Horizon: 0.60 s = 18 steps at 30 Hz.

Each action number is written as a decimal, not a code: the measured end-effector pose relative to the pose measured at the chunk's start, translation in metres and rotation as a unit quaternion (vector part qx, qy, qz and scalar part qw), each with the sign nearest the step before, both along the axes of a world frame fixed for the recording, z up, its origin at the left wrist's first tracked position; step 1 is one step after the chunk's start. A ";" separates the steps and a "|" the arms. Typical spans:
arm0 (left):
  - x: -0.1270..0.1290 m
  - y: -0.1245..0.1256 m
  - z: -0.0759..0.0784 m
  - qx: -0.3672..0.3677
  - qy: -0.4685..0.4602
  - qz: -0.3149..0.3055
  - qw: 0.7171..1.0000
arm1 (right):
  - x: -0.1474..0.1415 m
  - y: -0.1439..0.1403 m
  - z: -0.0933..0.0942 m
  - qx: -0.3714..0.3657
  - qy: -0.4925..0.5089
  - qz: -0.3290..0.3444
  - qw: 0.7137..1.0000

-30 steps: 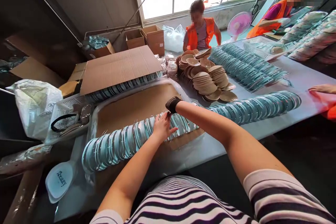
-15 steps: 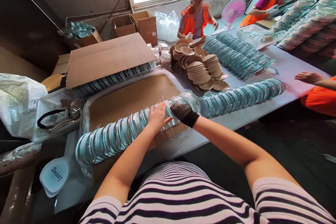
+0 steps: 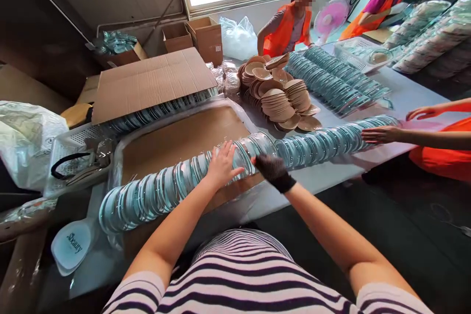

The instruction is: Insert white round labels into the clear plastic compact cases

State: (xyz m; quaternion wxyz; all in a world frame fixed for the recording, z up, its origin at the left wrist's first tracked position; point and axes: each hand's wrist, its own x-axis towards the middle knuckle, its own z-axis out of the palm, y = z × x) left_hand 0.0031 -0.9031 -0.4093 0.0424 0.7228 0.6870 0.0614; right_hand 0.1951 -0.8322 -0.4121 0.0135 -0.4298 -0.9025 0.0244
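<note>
A long row of clear blue-tinted round lids (image 3: 162, 189) lies on edge across a brown cardboard sheet (image 3: 184, 140) and the white table (image 3: 324, 179). My left hand (image 3: 222, 165) rests flat on the row, fingers spread. My right hand (image 3: 271, 170), in a dark mesh glove, touches the row just to the right of the left hand, where the row has a small gap. The row goes on to the right as more lids (image 3: 331, 140).
A co-worker's two hands (image 3: 380, 134) reach the row's right end. Stacks of tan round pieces (image 3: 281, 95) and more blue lids (image 3: 334, 78) lie beyond. Two people in orange vests sit at the far side. A white basket (image 3: 73, 149) and cardboard boxes (image 3: 154, 83) stand left.
My right hand came back from over the row to its near side, beside my left hand. A co-worker's hands reached onto the row's right end. The view shifted slightly.
</note>
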 end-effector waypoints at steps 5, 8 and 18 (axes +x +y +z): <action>0.022 0.023 -0.009 -0.005 0.002 -0.005 1.000 | -0.073 0.088 0.070 -0.094 -0.155 0.082 0.980; 0.023 0.026 -0.015 -0.001 0.013 -0.008 1.000 | -0.114 0.100 0.074 -0.131 -0.191 0.126 0.965; 0.023 0.023 -0.010 -0.012 -0.001 0.006 1.000 | -0.003 0.042 0.019 -0.100 -0.051 0.122 0.986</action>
